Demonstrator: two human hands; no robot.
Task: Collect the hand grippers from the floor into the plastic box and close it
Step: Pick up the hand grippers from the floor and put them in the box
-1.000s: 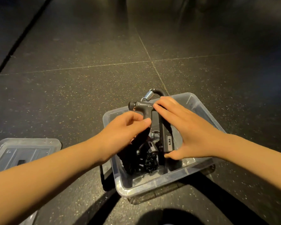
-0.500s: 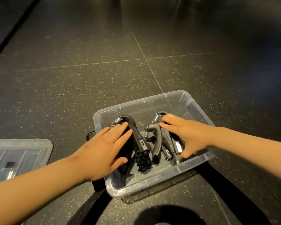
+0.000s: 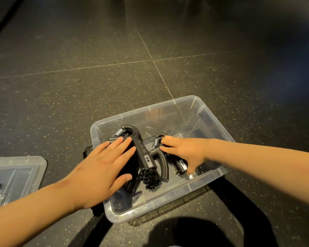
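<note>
A clear plastic box (image 3: 159, 202) stands open on the dark floor. Several black hand grippers lie inside it. My left hand (image 3: 100, 168) rests flat with its fingers stretched over the largest hand gripper (image 3: 144, 154) at the box's left side. My right hand (image 3: 184, 150) arches over two smaller hand grippers (image 3: 163, 163), its fingertips touching a steel spring (image 3: 156, 142) and its thumb down near the box floor. Neither hand is closed around anything. Part of the grippers is hidden under my hands.
The box's clear lid (image 3: 16, 172) lies flat on the floor at the left edge of view. A black latch (image 3: 86, 152) sticks out at the box's left wall. Dark speckled floor tiles stretch beyond the box.
One second ago both hands held grippers above the box rim. The grippers now lie on the box floor and my hands rest flattened on top of them.
</note>
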